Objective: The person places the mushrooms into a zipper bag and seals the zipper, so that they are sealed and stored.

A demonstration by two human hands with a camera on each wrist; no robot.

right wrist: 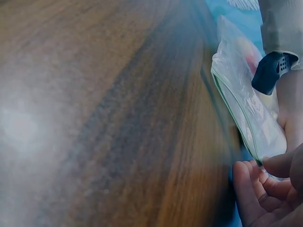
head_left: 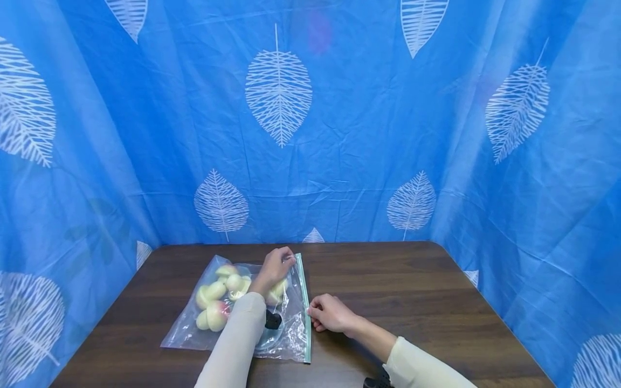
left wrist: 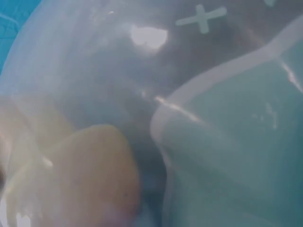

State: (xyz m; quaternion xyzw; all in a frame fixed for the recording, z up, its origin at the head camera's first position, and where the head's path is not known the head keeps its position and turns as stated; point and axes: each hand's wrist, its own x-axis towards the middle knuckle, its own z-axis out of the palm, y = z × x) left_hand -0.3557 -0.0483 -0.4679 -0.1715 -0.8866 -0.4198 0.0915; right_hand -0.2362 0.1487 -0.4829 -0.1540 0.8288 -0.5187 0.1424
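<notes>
A clear zip bag (head_left: 181, 331) lies flat on the table, its green-edged zip strip (head_left: 303, 291) on the right side. Several pale yellow fruit pieces with pink blush, like peaches (head_left: 216, 317), are inside. My left hand (head_left: 276, 268) reaches across the bag and grips the strip's far end with curled fingers. Lower down the strip, my right hand (head_left: 332, 313) pinches its edge; the right wrist view shows thumb and forefinger meeting at the bag's green edge (right wrist: 240, 125). The left wrist view looks close onto the plastic, with yellowish fruit (left wrist: 94, 175) and a pale green printed patch (left wrist: 236, 156).
The dark wooden table (head_left: 412, 280) extends right of the bag. A blue curtain (head_left: 339, 134) with white leaf prints surrounds the table at the back and both sides. Black wrist devices (head_left: 273, 320) are worn on both arms.
</notes>
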